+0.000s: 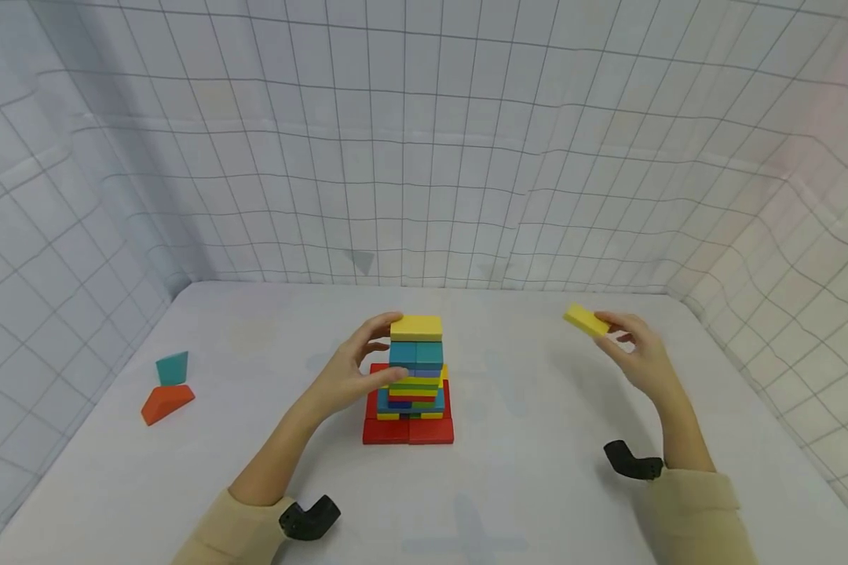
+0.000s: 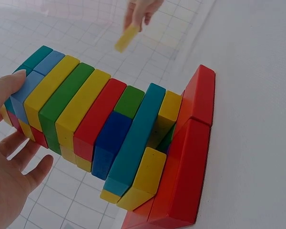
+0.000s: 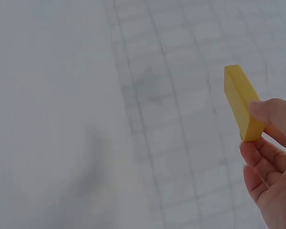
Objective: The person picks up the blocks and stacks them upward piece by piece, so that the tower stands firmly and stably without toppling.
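- On the white table (image 1: 537,471) stands a tower of colored blocks (image 1: 411,388), with red blocks at the bottom and a yellow one on top.
- The left hand (image 1: 356,369) rests against the tower's left side, fingers mostly straight, steadying it.
- The right hand (image 1: 639,353) pinches a yellow block (image 1: 585,320) between thumb and fingers, up in the air, well apart from the tower.
- It looks like the stacking step: the yellow block would need to come over the top and go down gently, flat, so the tower does not tip.
- A blue wedge (image 1: 173,367) and an orange wedge (image 1: 167,403) sit far left.
- White cloth walls (image 1: 424,157) with gray grid lines stand around the table.
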`<state>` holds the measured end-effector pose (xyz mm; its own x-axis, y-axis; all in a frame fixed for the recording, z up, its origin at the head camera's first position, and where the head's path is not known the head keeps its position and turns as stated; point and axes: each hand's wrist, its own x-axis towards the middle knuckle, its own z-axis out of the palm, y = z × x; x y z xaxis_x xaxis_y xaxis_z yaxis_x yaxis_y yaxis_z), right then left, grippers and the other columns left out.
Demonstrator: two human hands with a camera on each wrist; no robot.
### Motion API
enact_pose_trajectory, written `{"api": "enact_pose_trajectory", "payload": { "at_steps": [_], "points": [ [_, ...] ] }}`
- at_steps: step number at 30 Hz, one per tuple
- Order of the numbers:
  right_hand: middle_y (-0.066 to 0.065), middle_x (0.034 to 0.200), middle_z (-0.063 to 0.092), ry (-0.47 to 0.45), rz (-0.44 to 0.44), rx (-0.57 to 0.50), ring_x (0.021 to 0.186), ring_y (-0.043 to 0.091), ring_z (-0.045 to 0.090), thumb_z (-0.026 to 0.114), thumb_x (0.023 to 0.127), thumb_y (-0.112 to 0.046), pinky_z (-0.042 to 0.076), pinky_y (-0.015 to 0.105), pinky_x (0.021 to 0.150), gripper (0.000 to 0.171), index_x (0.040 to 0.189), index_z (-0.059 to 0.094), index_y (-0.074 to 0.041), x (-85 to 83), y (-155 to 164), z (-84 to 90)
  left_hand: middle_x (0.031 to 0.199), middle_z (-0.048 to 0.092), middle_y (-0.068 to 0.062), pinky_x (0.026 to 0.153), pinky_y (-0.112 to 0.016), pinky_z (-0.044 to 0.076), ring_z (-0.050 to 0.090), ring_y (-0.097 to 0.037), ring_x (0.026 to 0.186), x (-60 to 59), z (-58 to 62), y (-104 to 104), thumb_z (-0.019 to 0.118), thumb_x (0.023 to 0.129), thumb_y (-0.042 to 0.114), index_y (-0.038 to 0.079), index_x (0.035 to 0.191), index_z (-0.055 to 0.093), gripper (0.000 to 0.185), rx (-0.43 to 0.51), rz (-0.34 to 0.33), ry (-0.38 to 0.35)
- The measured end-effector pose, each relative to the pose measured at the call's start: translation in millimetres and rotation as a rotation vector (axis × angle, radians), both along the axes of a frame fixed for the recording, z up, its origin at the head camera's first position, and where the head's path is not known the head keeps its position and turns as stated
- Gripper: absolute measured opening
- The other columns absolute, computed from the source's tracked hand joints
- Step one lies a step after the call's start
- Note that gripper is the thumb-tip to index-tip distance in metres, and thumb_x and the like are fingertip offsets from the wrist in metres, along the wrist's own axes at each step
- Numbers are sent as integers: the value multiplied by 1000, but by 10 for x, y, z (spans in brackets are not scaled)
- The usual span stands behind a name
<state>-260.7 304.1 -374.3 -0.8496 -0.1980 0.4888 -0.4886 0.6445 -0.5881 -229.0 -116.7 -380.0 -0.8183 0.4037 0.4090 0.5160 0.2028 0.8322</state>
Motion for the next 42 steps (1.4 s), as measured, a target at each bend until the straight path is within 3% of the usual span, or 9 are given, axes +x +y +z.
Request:
{"api": "enact_pose_trajectory", "payload": {
  "at_steps": [4,7,12,17,29,38,42],
  "points": [
    [18,109,57,82,197,-17,94,9,47,64,76,13,40,21,78,41,115,56,7,197,-599,382,135,41,-3,98,-45,39,39,-19,121,-2,-6,-1,69,80,7,15,138,34,69,-2,5,-2],
    [19,106,58,102,320,-24,92,15,49,65,74,14,41,22,76,38,111,57,9,346,-990,562,135,41,-3,98,-42,39,39,-18,120,-3,-8,-2,69,80,7,15,138,34,69,-2,5,-3],
    [9,107,61,37,458,-9,93,16,51,68,78,3,43,24,77,36,113,60,-1,369,-1385,510,135,41,-3,98,-42,39,40,-18,120,-1,-1,-2,69,80,7,14,138,34,69,-2,1,3],
    [2,108,60,-13,527,7,95,14,51,67,82,-7,46,28,79,35,116,60,-7,348,-1621,429,135,41,-5,97,-51,37,40,-19,119,1,11,2,69,80,7,13,138,34,69,-1,-10,8],
    [6,103,52,58,481,24,90,17,51,72,78,-8,48,27,78,32,109,65,-5,364,-1842,436,135,41,-7,97,-49,38,40,-22,118,3,28,4,69,80,7,11,138,34,68,4,-18,31],
    [7,101,50,51,460,2,90,20,50,72,78,-8,47,29,77,33,109,65,-6,350,-1888,411,135,42,-6,97,-47,39,42,-23,117,15,16,19,65,85,20,14,137,36,60,10,23,40],
    [7,107,48,63,435,12,95,22,47,74,77,-11,46,32,78,42,116,59,-7,325,-1890,385,135,42,-6,96,-48,39,42,-23,117,22,20,27,65,85,19,14,137,36,60,8,30,36]
  ]
}}
